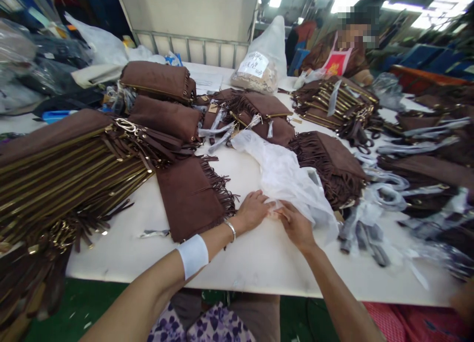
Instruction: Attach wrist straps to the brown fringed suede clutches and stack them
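Both my hands meet at the near end of a thin clear plastic bag [285, 176] lying on the white table [259, 258]. My left hand [254, 209], with a bangle and a white wristband on that arm, pinches the bag's edge. My right hand [296, 226] grips the same edge from the right, fingers curled. A brown suede fringed bag [192, 196] lies flat just left of my left hand. Another fringed brown bag [333, 166] lies under the plastic's right side.
A tall stack of brown bags with gold zippers [62, 169] fills the left. More brown bags [163, 82] and a stack [336, 105] lie at the back, beside a labelled sack [259, 65]. Bagged items [425, 184] crowd the right. A person in a red apron [338, 55] sits opposite.
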Action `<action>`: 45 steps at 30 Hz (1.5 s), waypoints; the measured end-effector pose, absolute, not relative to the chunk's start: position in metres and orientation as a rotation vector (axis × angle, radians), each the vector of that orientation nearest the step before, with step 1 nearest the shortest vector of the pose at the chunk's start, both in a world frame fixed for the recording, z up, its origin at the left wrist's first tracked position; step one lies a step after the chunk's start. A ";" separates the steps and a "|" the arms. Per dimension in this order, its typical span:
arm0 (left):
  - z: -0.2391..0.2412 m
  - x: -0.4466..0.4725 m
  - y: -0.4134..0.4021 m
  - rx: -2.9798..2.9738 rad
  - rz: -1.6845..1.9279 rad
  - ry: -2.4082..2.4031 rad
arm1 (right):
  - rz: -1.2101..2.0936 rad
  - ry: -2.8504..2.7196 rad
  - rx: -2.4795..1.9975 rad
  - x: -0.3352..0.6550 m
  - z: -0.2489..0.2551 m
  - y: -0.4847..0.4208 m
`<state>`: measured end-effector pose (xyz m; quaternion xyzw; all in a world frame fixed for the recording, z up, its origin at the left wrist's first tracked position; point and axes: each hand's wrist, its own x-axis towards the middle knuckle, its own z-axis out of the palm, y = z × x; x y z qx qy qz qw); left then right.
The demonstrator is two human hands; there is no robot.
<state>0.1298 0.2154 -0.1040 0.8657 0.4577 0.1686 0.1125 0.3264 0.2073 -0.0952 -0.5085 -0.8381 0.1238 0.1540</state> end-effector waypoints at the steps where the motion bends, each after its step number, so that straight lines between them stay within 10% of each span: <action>1: -0.107 0.131 0.217 2.551 0.503 1.365 | 0.355 -2.419 -1.445 0.330 -0.093 0.204; 22: -0.104 0.131 0.209 2.495 0.654 1.372 | -0.069 -2.405 -1.447 0.310 -0.083 0.171; 35: -0.084 0.113 0.206 2.177 0.679 1.276 | 1.218 -2.140 -1.303 0.287 0.014 0.076; 45: -0.027 0.044 0.056 0.854 0.686 0.803 | 1.306 -1.765 -1.382 0.253 0.002 0.078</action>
